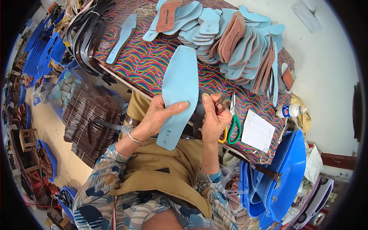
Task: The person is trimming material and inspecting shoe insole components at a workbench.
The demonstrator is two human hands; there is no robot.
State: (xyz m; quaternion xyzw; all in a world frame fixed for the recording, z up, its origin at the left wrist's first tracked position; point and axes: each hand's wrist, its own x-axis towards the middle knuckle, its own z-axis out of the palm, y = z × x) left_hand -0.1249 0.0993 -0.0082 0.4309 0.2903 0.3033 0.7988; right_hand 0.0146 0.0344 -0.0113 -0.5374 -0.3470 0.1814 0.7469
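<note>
A light-blue shoe insole [179, 84] is upright in front of me. My left hand [165, 115] is closed on its left edge, thumb pressed flat on the blue face. At its right edge, my right hand [214, 120] has its thumb and fingers closed on a dark brown strip [198, 111]; part of the strip is hidden behind the insole. Just right of that hand lie scissors [234, 132] with a green and a yellow handle loop. Another blue insole [122, 40] lies at the table's far left.
Stacked blue and brown insoles [245, 46] cover the far right of the patterned table [149, 63]. Dark strips [89, 34] hang over its left corner. A written paper [258, 131] and a white bottle [289, 110] are at right, above blue bins [285, 176]. Brown bundles [92, 119] stand left.
</note>
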